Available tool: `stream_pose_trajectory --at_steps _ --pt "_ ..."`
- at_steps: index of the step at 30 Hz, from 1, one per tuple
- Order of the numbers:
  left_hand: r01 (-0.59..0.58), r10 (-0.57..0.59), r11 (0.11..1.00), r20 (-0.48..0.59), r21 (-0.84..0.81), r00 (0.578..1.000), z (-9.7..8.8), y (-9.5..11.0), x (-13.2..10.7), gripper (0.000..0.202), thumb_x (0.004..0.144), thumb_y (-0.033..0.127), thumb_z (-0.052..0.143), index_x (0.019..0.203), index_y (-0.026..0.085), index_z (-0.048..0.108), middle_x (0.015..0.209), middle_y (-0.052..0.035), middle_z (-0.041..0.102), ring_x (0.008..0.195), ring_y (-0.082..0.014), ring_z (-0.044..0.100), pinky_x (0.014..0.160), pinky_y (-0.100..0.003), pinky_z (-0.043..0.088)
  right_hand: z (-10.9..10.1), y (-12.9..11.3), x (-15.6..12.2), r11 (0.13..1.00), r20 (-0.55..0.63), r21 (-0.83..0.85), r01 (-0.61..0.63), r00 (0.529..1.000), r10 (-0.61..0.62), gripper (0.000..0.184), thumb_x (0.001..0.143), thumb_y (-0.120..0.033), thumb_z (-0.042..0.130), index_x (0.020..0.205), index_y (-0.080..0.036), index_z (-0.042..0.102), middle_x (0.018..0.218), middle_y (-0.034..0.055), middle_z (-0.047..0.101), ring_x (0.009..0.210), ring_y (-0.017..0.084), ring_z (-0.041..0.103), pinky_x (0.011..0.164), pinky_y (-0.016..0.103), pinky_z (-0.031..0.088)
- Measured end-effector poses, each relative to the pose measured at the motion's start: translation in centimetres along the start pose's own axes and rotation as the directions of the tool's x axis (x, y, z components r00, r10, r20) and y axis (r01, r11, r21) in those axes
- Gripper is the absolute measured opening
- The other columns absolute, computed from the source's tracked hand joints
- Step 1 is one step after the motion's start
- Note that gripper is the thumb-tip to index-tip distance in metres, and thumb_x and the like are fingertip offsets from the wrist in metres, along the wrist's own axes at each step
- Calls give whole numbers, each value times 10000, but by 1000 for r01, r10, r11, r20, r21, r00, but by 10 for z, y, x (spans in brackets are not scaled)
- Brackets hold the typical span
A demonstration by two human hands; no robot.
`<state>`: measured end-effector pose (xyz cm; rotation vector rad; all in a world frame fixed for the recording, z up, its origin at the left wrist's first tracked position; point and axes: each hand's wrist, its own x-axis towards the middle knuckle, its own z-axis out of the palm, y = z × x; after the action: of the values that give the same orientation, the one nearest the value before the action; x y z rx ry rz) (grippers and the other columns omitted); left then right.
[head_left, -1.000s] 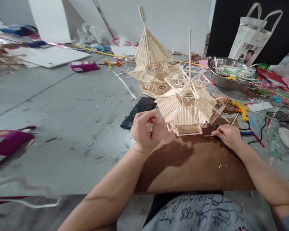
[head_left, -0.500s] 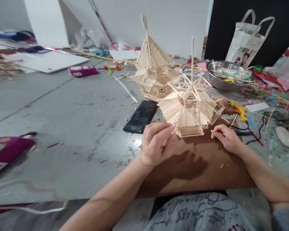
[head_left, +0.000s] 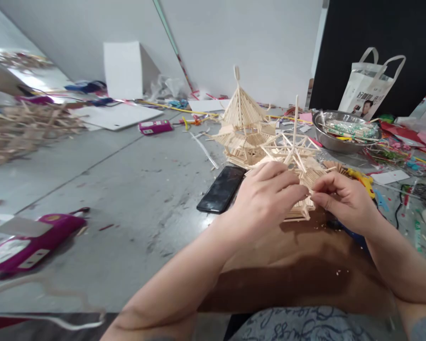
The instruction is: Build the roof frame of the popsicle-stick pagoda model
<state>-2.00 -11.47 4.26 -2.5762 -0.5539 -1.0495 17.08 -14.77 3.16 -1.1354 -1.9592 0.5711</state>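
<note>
A half-built pavilion of thin wooden sticks [head_left: 295,156] stands on a brown board [head_left: 298,265] in front of me. My left hand [head_left: 266,201] reaches across its front roof, fingers closed in a pinch. My right hand [head_left: 342,201] meets it from the right, also pinched; a thin stick seems to pass between the two fingertips. A finished stick pagoda [head_left: 242,124] stands just behind. A black phone [head_left: 222,189] lies left of my left hand.
A steel bowl [head_left: 344,130] of packets and a white bag [head_left: 371,87] sit at the back right. A yellow glue gun [head_left: 364,182], cables and scraps crowd the right. Magenta boxes [head_left: 28,241] [head_left: 155,127] lie left; loose stick frames [head_left: 24,128] far left.
Both hands rose from the board and came together at the front roof of the stick pavilion. The head view tilted up and shifted, so everything sits lower in the picture.
</note>
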Motion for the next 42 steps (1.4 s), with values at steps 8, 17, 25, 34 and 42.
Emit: stream_pose_trajectory --at_steps 8,17,25,34,42 --pt "58 -38 992 -177 109 983 10 -25 -1 111 810 295 589 718 234 603 876 3 668 929 -189 517 843 -350 393 5 6 16 810 -206 -524 263 884 -420 80 823 -292 542 842 -221 574 833 13 632 819 143 581 756 288 450" --pt "97 -78 988 -154 120 985 32 -48 -14 165 800 377 587 689 257 610 1064 17 630 1149 -214 439 1010 -436 264 21 27 27 744 -220 -612 268 846 -485 41 813 -255 544 821 -230 576 937 29 620 906 182 546 822 357 444" --pt "138 -129 986 -101 96 987 33 -54 -16 179 800 426 572 897 278 604 1122 -4 611 1199 -228 407 1030 -448 228 26 37 35 771 -236 -565 294 838 -493 22 807 -231 539 818 -236 558 938 25 620 902 174 569 843 365 437" --pt "143 -138 988 -76 56 987 37 -52 -15 88 815 336 571 786 273 625 1072 19 634 1169 -214 438 1030 -450 226 23 38 31 780 -255 -549 299 829 -498 51 789 -202 554 825 -235 538 934 30 617 903 177 569 831 373 451" --pt "148 -142 988 -108 50 984 42 -54 -14 69 813 324 579 775 278 615 1016 24 657 1146 -203 463 1013 -437 246 25 39 32 781 -270 -551 295 822 -501 54 802 -202 537 836 -241 523 912 21 623 887 166 573 818 357 447"
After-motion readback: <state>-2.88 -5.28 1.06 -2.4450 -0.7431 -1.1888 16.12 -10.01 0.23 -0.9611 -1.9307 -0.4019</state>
